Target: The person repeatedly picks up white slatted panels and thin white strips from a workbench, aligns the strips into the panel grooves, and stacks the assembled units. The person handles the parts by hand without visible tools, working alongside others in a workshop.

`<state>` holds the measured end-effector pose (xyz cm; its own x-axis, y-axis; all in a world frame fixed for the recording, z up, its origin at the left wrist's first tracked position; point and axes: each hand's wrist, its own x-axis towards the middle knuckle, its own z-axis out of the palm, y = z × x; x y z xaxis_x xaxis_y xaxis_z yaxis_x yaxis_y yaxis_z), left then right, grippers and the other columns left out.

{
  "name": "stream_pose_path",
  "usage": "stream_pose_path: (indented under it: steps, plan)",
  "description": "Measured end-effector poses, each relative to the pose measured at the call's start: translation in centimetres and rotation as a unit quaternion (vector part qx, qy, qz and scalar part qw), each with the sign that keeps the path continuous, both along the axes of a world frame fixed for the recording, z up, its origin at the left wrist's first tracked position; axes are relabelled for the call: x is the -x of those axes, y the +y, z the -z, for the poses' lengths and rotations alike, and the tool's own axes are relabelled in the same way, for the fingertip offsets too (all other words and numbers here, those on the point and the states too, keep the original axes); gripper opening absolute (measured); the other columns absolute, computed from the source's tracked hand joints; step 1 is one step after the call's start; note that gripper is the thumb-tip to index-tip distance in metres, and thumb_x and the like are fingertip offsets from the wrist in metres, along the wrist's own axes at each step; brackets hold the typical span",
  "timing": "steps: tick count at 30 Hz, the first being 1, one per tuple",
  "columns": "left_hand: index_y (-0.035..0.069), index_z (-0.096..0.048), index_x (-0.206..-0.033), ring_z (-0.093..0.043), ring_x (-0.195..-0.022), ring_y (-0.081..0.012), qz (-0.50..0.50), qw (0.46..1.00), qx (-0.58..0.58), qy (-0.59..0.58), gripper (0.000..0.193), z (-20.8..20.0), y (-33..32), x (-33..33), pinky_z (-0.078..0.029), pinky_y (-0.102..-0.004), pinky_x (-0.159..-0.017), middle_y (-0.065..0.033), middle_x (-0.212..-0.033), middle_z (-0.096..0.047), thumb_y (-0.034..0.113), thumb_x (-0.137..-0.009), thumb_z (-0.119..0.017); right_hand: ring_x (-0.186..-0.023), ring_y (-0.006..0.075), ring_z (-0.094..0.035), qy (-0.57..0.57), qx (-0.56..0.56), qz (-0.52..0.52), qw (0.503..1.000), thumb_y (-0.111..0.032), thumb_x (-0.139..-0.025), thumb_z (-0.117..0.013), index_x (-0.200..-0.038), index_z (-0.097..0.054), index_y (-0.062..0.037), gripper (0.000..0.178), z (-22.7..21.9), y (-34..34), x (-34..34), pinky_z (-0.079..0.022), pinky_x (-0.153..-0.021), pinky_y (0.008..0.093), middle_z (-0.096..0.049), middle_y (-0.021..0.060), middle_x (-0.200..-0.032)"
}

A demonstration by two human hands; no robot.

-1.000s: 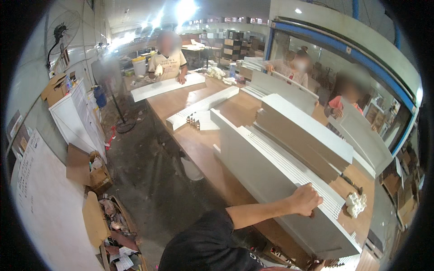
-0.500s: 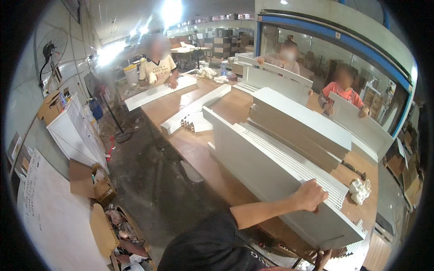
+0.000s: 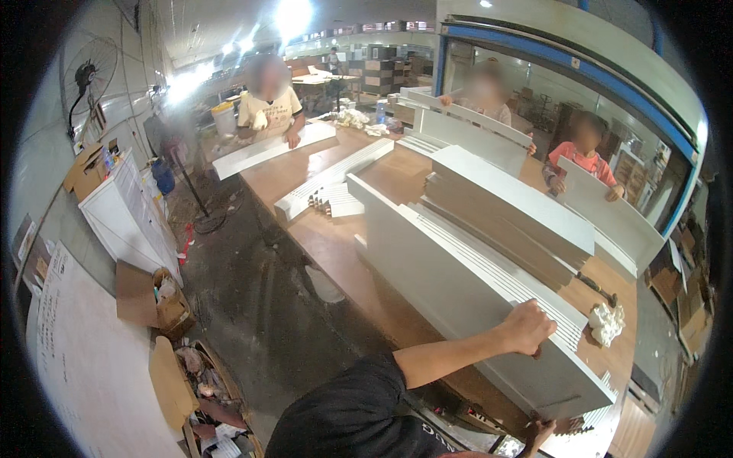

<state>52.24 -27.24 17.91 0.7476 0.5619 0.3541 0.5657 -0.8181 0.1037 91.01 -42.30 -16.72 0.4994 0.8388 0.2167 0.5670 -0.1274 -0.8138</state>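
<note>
A long white panel (image 3: 450,267) stands on its edge along the near side of the table, with a narrow strip along its lower edge. My left hand (image 3: 527,327) is closed over its top edge toward the near end, fingers wrapped around it. At the panel's lower near corner, my right hand (image 3: 540,435) grips the bottom edge; part of that hand is hidden behind the panel and by the picture's lower rim. Right behind the panel lies a row of thin white strips (image 3: 496,267), side by side.
A tall stack of white boards (image 3: 511,202) fills the table's middle. Near it lie a hammer (image 3: 599,288) and a crumpled white cloth (image 3: 607,324). More white strips (image 3: 336,179) lie at the far left. Three co-workers across the table handle white panels. Open cartons (image 3: 172,305) stand on the floor.
The view has shifted slightly. My hands and the panel keep nearly the same place. Across the table, a co-worker's hand on a panel shows a little differently.
</note>
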Motion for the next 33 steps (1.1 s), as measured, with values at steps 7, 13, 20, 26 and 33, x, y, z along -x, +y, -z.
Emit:
stream_pose_path:
  steps: [7,13,20,26,33]
  plan:
    - [0.004,-0.059,-0.079,-0.063,-0.063,-0.0247,0.001,1.0,-0.016,-0.017,0.042,0.3,-0.6,0.7,-0.043,-0.0359,-0.076,-0.0087,-0.06,-0.062,0.038,-0.064,-0.079,-0.085,0.0207,-0.057,0.149,-0.045,-0.065,0.986,-0.017,-0.078,-0.072,-0.112,-0.057,-0.003,0.04,1.8,0.5,-0.5,-0.046,-0.075,0.0365,-0.063,0.0141,-0.099]
    - [0.005,-0.058,-0.072,-0.062,-0.059,-0.0256,0.001,0.999,-0.037,-0.025,0.035,1.0,-0.5,0.3,-0.044,-0.0372,-0.075,-0.0085,-0.057,-0.061,0.032,-0.064,-0.077,-0.09,0.022,-0.058,0.203,-0.041,-0.092,0.974,-0.016,-0.077,-0.072,-0.114,-0.057,-0.0033,0.041,3.2,1.3,-1.6,-0.047,-0.079,0.0388,-0.064,0.017,-0.104]
    - [0.004,-0.058,-0.072,-0.062,-0.059,-0.0245,0.013,0.998,-0.026,-0.064,0.028,1.2,-0.6,0.3,-0.043,-0.0378,-0.076,-0.0091,-0.057,-0.06,0.025,-0.065,-0.076,-0.091,0.021,-0.056,0.171,-0.042,-0.072,0.982,-0.013,-0.079,-0.069,-0.117,-0.055,-0.0043,0.042,0.8,1.8,0.9,-0.045,-0.079,0.036,-0.061,0.0144,-0.105]
    - [0.005,-0.059,-0.07,-0.061,-0.058,-0.0245,-0.008,0.996,-0.052,-0.078,0.03,1.4,-0.5,0.2,-0.044,-0.038,-0.076,-0.0088,-0.056,-0.059,0.026,-0.064,-0.078,-0.092,0.0201,-0.055,0.135,-0.058,-0.035,0.989,-0.011,-0.08,-0.067,-0.119,-0.053,-0.0052,0.042,-0.3,1.9,1.8,-0.044,-0.079,0.0336,-0.059,0.0122,-0.105]
    - [0.005,-0.062,-0.07,-0.061,-0.059,-0.0233,-0.034,0.998,-0.031,-0.039,0.042,0.2,0.3,-0.3,-0.046,-0.0363,-0.077,-0.0086,-0.058,-0.06,0.04,-0.057,-0.082,-0.093,0.019,-0.053,-0.045,-0.209,0.227,0.95,-0.008,-0.081,-0.064,-0.122,-0.051,-0.0061,0.043,-2.2,0.0,8.7,-0.042,-0.079,0.0308,-0.057,0.0097,-0.105]
